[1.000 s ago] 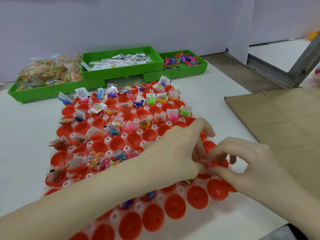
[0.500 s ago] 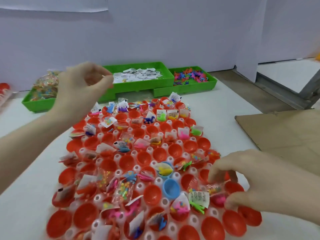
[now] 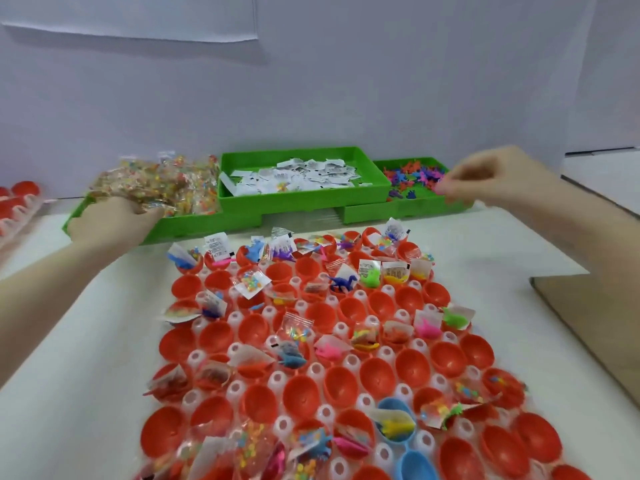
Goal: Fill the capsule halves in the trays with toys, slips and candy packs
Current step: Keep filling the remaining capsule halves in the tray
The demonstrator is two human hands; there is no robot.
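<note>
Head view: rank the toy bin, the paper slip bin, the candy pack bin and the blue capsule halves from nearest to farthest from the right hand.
1. Toy bin, far right, directly beside the right hand.
2. Paper slip bin, middle of the row.
3. Blue capsule halves, near edge of the tray, and the candy pack bin, far left: too close to call.

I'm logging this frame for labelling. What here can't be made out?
- Head view: left hand reaches into the candy packs; its fingertips are hidden, so grip unclear.
- Right hand over the toys: motion blur hides any held toy.
- Slips: print too small.
</note>
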